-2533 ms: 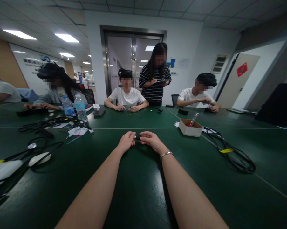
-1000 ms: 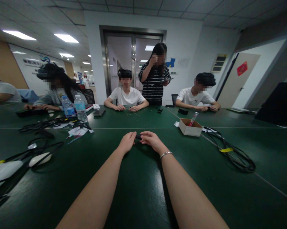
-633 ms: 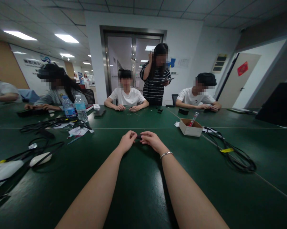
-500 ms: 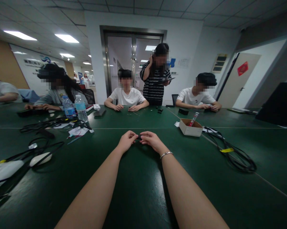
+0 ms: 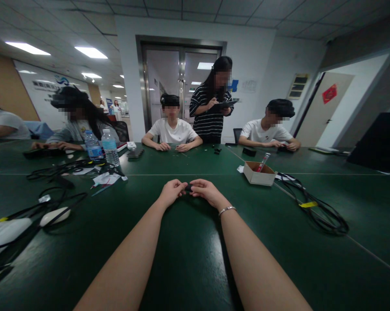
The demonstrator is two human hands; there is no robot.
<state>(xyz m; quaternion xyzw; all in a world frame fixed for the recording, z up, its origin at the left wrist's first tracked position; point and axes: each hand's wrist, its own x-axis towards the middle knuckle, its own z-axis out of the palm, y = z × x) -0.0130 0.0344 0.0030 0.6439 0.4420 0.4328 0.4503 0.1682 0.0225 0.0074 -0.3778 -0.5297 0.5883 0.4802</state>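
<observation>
A small black piece sits between my two hands, just above the green table. Its exact kind is too small and dark to make out. My left hand pinches its left end between thumb and fingers. From the other side, my right hand has its fingertips closed on the right end; a silver bracelet circles that wrist. The fingers cover much of the piece.
A small cardboard box holding a clear-and-red tube stands right of my hands, beside a coiled black cable. To the left are two water bottles, paper scraps, cables and a white mouse. Several people are around the table.
My hands stay nearly in place, and slightly more of the black piece shows between them. Across the table, the standing person has lowered a raised hand to a clipboard.
</observation>
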